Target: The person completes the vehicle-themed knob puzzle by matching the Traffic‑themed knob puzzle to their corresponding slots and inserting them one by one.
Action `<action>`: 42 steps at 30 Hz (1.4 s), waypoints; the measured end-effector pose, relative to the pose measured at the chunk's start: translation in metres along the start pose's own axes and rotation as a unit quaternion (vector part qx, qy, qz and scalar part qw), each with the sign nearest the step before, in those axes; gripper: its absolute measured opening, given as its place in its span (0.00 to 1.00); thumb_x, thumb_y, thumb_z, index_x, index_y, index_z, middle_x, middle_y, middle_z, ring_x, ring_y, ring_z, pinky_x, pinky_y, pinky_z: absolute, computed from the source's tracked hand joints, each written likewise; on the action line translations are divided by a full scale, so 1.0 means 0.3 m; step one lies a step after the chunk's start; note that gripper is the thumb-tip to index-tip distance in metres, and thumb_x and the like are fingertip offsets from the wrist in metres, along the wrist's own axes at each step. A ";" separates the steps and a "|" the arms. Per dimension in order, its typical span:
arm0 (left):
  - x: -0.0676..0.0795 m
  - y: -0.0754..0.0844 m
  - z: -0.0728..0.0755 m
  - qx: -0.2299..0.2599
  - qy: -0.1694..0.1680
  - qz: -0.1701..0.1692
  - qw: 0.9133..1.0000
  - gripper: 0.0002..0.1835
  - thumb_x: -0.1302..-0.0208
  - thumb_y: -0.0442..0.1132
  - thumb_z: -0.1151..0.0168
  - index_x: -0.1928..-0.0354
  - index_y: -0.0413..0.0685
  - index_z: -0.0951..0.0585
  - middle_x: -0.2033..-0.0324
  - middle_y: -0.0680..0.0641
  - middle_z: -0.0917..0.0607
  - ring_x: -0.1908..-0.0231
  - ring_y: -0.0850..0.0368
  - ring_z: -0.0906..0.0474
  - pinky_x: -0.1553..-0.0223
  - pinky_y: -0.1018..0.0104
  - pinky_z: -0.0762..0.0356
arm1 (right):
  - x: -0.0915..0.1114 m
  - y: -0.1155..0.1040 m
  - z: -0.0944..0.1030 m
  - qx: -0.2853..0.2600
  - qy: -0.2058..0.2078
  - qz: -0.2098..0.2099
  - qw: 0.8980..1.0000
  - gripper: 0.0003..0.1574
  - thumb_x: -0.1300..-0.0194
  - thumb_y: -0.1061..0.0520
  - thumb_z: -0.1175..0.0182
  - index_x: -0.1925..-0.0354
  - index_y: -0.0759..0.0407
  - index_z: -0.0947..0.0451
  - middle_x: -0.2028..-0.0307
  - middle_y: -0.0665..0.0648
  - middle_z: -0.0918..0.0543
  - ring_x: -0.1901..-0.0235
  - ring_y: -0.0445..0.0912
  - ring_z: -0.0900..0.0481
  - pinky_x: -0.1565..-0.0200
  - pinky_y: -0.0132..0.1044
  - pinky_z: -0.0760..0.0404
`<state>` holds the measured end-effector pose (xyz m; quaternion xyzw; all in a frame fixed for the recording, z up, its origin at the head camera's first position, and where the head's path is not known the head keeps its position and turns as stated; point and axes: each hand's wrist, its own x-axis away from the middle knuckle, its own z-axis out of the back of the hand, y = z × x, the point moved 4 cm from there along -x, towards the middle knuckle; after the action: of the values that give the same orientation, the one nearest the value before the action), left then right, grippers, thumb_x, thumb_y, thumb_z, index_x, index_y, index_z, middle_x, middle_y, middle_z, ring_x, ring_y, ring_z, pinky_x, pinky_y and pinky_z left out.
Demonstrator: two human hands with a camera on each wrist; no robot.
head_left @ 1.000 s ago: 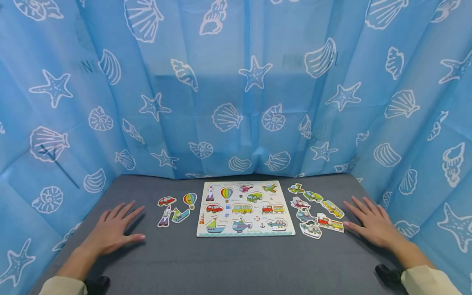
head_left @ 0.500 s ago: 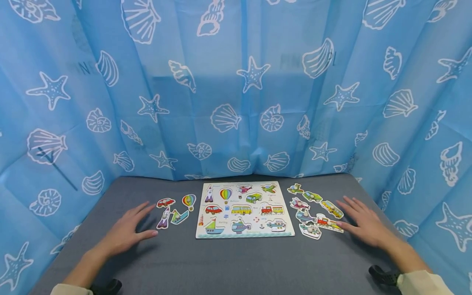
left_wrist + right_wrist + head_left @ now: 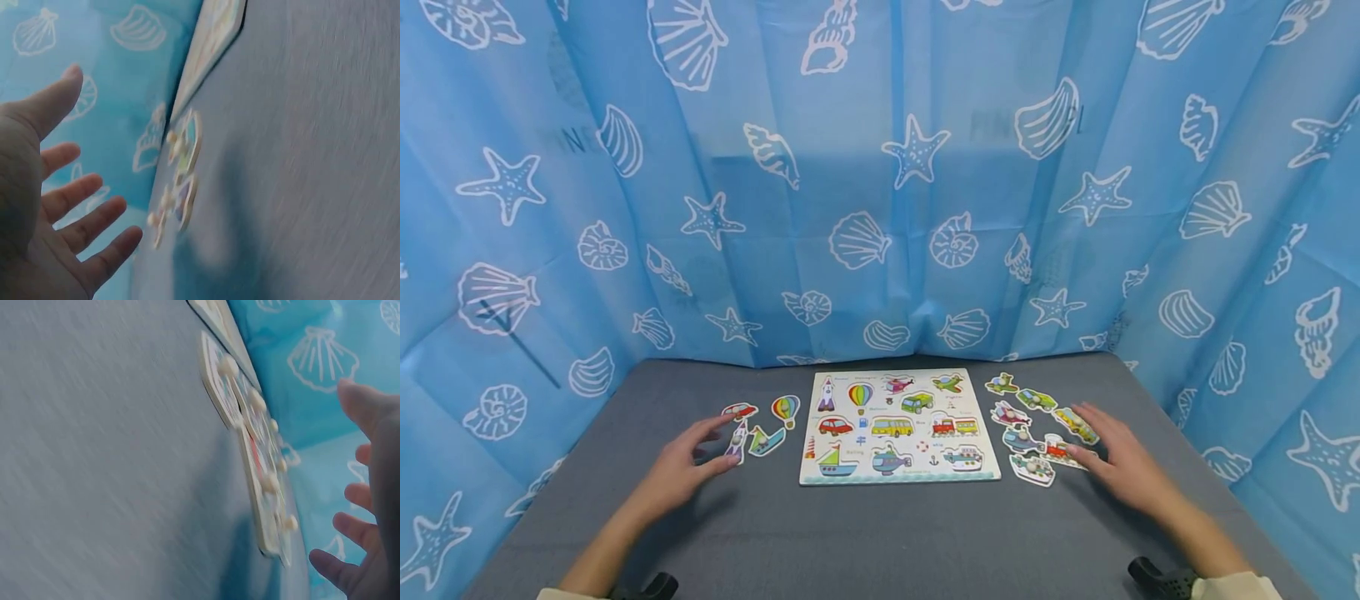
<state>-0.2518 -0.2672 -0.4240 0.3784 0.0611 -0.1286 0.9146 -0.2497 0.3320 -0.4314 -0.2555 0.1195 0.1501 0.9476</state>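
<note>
On the grey desk [image 3: 880, 542], the puzzle board [image 3: 927, 469] lies flat in the middle, toward the far edge, with pictures of vehicles on it. To its left sit four knobbed pieces: the red car [image 3: 743, 410] and balloon [image 3: 786, 407] on the far side, the rocket [image 3: 737, 444] and sailboat [image 3: 767, 440] on the near side. The left hand [image 3: 688, 462] hangs over the desk with its fingers released and loosely bent, nearest the car and rocket. Right of the board is a larger cluster, including the bus [image 3: 1072, 423], the train [image 3: 1055, 448] and the ship [image 3: 1032, 469]. The right hand [image 3: 1116, 462] hovers beside the bus and train, fingers spread and released. A blue shell-print curtain [image 3: 865, 192] stands behind.
</note>
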 end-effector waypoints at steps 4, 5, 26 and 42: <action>0.001 0.004 -0.038 0.077 0.011 0.018 0.997 0.30 0.37 0.42 0.32 0.35 0.44 0.28 0.40 0.35 0.26 0.44 0.35 0.26 0.49 0.44 0.26 | 0.011 -0.023 -0.028 -0.014 0.021 0.001 1.000 0.38 0.33 0.51 0.38 0.33 0.67 0.38 0.38 0.76 0.35 0.40 0.73 0.39 0.47 0.70 0.41; 0.001 0.005 -0.047 0.090 0.016 0.019 0.996 0.29 0.38 0.41 0.32 0.36 0.43 0.28 0.41 0.35 0.25 0.45 0.36 0.26 0.49 0.45 0.25 | 0.013 -0.029 -0.035 -0.015 0.029 0.004 0.999 0.38 0.34 0.52 0.38 0.33 0.68 0.38 0.39 0.76 0.34 0.41 0.72 0.38 0.48 0.69 0.40; -0.017 0.071 -0.210 0.161 0.025 0.057 0.985 0.23 0.39 0.38 0.31 0.43 0.38 0.22 0.48 0.40 0.19 0.50 0.46 0.21 0.54 0.62 0.24 | 0.011 -0.125 -0.134 -0.080 0.077 -0.099 0.989 0.26 0.40 0.60 0.33 0.45 0.71 0.25 0.60 0.62 0.18 0.60 0.54 0.20 0.60 0.42 0.22; -0.054 0.092 -0.316 0.086 0.023 0.071 0.993 0.24 0.47 0.37 0.27 0.47 0.39 0.19 0.53 0.44 0.18 0.57 0.50 0.22 0.54 0.53 0.26 | 0.003 -0.143 -0.172 -0.013 0.069 -0.073 0.995 0.09 0.50 0.60 0.28 0.68 0.59 0.17 0.73 0.52 0.26 0.72 0.45 0.32 0.69 0.42 0.34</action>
<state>-0.2609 -0.1784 -0.4690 0.4622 0.0439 -0.0597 0.8837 -0.2418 0.2700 -0.4557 -0.2862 0.1638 0.0637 0.9419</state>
